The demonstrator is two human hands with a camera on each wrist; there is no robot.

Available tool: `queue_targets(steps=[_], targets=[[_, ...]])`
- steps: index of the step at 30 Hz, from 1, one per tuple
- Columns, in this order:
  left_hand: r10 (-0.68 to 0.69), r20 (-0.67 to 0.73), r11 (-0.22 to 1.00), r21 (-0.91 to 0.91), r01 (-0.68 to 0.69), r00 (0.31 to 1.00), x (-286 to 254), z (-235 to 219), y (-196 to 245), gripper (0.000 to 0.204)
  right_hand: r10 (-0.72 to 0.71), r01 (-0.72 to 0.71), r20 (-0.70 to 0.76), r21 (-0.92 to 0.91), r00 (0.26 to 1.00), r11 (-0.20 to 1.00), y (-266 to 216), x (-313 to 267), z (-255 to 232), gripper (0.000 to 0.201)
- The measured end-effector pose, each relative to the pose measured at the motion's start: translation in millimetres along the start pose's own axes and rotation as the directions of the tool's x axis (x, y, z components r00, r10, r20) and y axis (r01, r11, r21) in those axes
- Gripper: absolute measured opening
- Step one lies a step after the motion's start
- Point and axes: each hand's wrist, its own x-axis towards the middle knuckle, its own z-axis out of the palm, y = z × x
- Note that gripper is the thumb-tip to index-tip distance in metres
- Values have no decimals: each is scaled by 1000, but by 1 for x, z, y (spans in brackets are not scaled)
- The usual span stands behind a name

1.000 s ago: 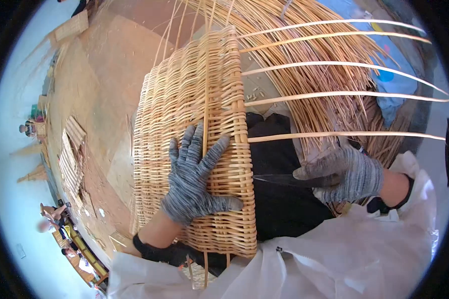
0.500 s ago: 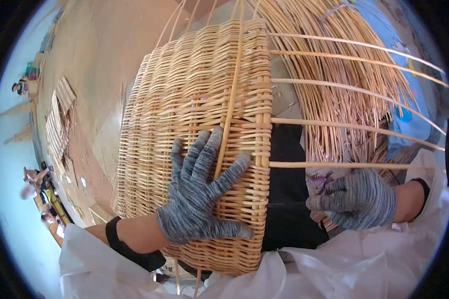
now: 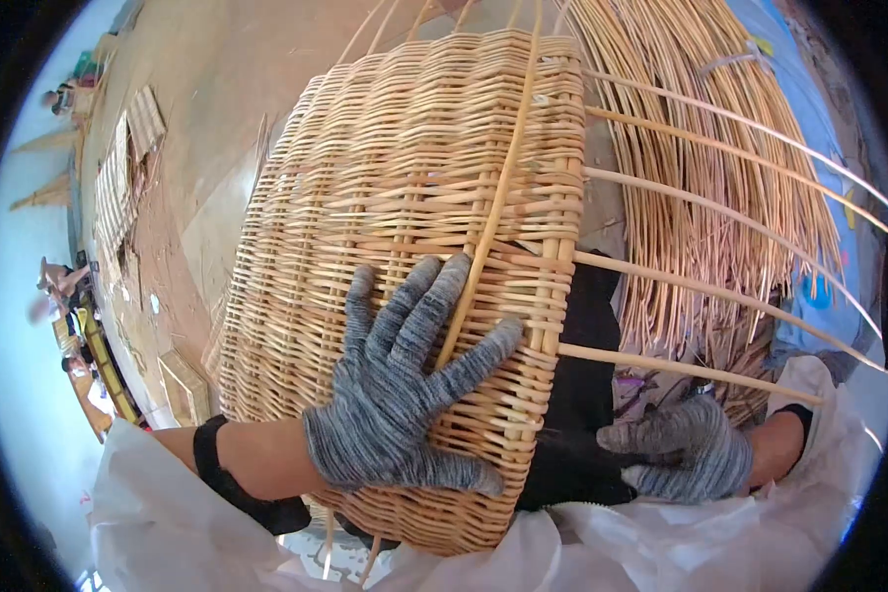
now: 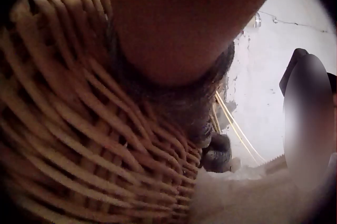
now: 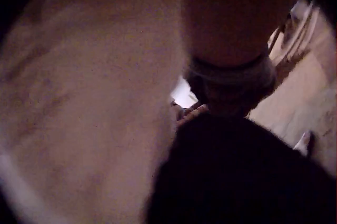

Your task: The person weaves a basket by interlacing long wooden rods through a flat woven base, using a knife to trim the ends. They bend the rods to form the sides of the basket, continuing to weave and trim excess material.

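Note:
A woven wicker panel (image 3: 296,247), apparently one side of a basket, leans across the person's lap. My left hand (image 3: 395,395), in a grey knitted glove, lies spread over its face, with the thumb near the lower right edge. A loose thicker cane (image 3: 498,207) runs up the weave from between its fingers. To the right of the panel, my gloved right hand (image 3: 686,449) grips a thin dark tool (image 3: 574,435) pointed towards the panel edge; its blade is faint against the black cloth. In the left wrist view, the weave (image 4: 79,124) fills the left side.
Several long bare stakes (image 3: 701,190) stick out rightwards from the panel's edge. A big bundle of cut canes (image 3: 681,197) lies on the floor behind them. A white apron (image 3: 582,553) covers the lap. Corrugated sheet pieces (image 3: 113,197) and seated people are off to the left.
The panel has shifted right in view and tilted, its top leaning right. My left hand stays spread on it. My right hand has moved down in view, still holding the tool.

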Motion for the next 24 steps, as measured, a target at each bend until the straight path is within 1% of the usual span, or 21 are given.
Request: queue_targets(steps=[1, 4, 5, 6, 7, 10, 12, 14, 16, 18, 20, 22, 23, 24], targets=[[-4, -11, 1000, -1, 4, 1000, 2, 0, 1, 101, 27, -10, 138, -122, 990, 993, 3, 9, -13, 33], [9, -34, 1000, -9, -9, 999, 2, 3, 1, 100, 115, -39, 303, -247, 946, 968, 16, 26, -37, 33], [16, -45, 1000, -12, -17, 999, 2, 5, 1, 100, 421, -410, 369, -113, 829, 905, 5, 35, -33, 32], [20, -58, 1000, -13, -21, 998, 1, 5, 1, 100, 156, -141, 280, -73, 947, 987, 9, 26, -31, 31], [11, -42, 1000, -6, -11, 999, 2, 3, 1, 99, -124, 142, 165, -102, 979, 985, 13, 18, -29, 29], [14, -24, 1000, -24, -15, 1000, 0, 1, -1, 97, -75, 76, -10, 179, 997, 981, -2, 20, -12, 28], [9, -30, 1000, -23, -9, 1000, 1, 3, 0, 96, 5, -9, 46, 98, 999, 995, 11, 12, -5, 36], [8, -38, 1000, -14, -8, 999, 2, 4, 0, 96, -147, 144, -106, -41, 983, 989, 6, 14, -5, 44], [22, -29, 1000, -2, -22, 999, -1, 4, -1, 96, -190, 184, -160, -50, 969, 982, 6, 15, 6, 46], [18, -36, 1000, -7, -18, 999, 0, 3, 0, 96, -210, 202, -124, -71, 970, 977, 12, 13, 6, 48], [3, -41, 1000, -19, -4, 999, 1, 4, 2, 96, -87, 87, -2, 128, 996, 988, 14, 19, -9, 48], [14, -48, 1000, -10, -14, 999, 0, 3, 1, 96, -51, 51, -7, 88, 999, 995, 8, 17, -10, 47], [15, -37, 1000, -6, -15, 999, 0, 1, 1, 96, -78, 75, -79, -37, 994, 996, 0, 11, 1, 46], [18, -13, 1000, -7, -19, 1000, -3, 1, 1, 96, -64, 62, -87, -19, 994, 998, 0, 11, 6, 45]])
